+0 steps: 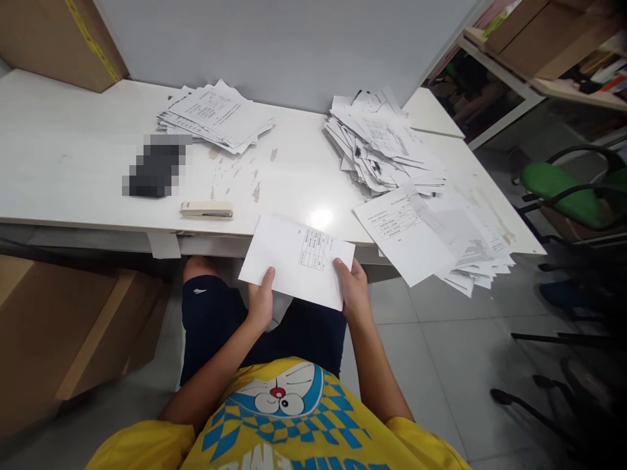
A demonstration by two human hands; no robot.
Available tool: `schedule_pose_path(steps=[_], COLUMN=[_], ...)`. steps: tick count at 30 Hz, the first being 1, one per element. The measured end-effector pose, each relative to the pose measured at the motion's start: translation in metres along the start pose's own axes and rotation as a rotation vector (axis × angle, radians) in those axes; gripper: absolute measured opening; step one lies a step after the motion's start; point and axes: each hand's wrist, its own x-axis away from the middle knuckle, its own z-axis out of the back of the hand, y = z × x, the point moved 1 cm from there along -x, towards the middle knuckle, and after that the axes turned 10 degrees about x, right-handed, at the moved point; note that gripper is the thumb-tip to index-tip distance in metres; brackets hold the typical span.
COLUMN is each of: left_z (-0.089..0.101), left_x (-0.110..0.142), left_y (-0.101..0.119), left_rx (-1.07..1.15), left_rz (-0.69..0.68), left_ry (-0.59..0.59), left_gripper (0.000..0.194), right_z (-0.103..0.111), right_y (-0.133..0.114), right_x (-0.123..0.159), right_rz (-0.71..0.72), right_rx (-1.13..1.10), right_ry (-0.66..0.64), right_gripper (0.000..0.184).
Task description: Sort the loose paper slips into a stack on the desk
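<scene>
Both hands hold a printed sheet of white paper (281, 251) over my lap, at the table's front edge. My left hand (261, 300) grips its near left edge, thumb on top and fingers hidden beneath. At the right end, my right hand (355, 287) pinches the sheet with the thumb on top and fingers behind. Whether it is one sheet or several, I cannot tell. A cream stapler (206, 209) lies on the table to the left. On the right, a printed sheet (399, 228) overlaps a loose fan of papers (470, 245) that sticks out over the edge.
The white table (289, 170) carries a stack of papers (215, 114) at back left and a taller messy pile (382, 143) at back right. A blurred-out dark object (154, 170) lies left. Cardboard boxes (73, 326) stand below left; a green chair (563, 189) is at right.
</scene>
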Motion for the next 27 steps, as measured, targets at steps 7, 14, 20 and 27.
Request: schedule_pose_path(steps=[7, 14, 20, 27], left_z=[-0.002, 0.001, 0.002, 0.000], left_x=[0.004, 0.004, 0.002, 0.006], left_y=[-0.001, 0.000, 0.004, 0.001], left_rx=[-0.132, -0.150, -0.247, -0.176], left_rz=[-0.033, -0.029, -0.024, 0.031], left_ry=[0.121, 0.028, 0.037, -0.058], left_gripper=[0.035, 0.045, 0.059, 0.059], right_z=[-0.005, -0.004, -0.005, -0.009], right_y=[0.013, 0.018, 0.013, 0.020], right_x=[0.019, 0.020, 0.030, 0.032], right_rz=[0.042, 0.113, 0.078, -0.043], right_rx=[-0.067, -0.128, -0.187, -0.212], right_ry=[-0.008, 0.037, -0.024, -0.007], right_gripper=[0.047, 0.046, 0.054, 0.058])
